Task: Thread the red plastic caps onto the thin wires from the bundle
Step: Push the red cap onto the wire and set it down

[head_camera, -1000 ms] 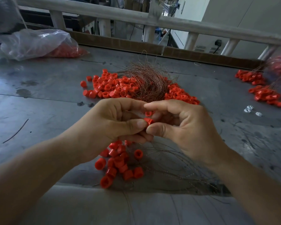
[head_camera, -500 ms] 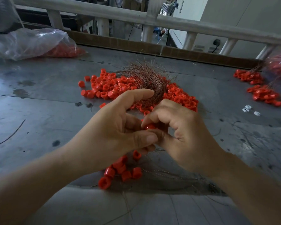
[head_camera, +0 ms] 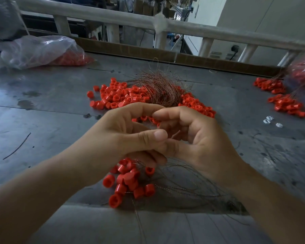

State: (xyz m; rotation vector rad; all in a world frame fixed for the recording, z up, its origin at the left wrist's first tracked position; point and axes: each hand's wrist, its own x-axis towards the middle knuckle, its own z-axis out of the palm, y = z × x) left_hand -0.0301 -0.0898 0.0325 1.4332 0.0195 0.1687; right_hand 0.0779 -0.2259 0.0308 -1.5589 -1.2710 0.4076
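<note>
1. A thin copper-coloured wire (head_camera: 175, 135) is pinched by the curled fingers (head_camera: 139, 108) of the left hand (head_camera: 120, 136). The right hand (head_camera: 201, 138) is curled against it (its hold cannot be told). The strand could be kinked by a skewed push.
2. Threaded red plastic caps (head_camera: 130, 182), just below on the grey metal bench (head_camera: 42, 120), could be pulled off by a tug.
3. The tangled copper wire bundle (head_camera: 158, 87) beyond could be snagged.

On the grey metal table (head_camera: 42, 120)
Coppery thin-wire bundle (head_camera: 158, 88) atop loose red plastic caps (head_camera: 116, 95), mid-table; clear plastic bag (head_camera: 39, 50) behind, far left; strung caps (head_camera: 130, 182) in front.
</note>
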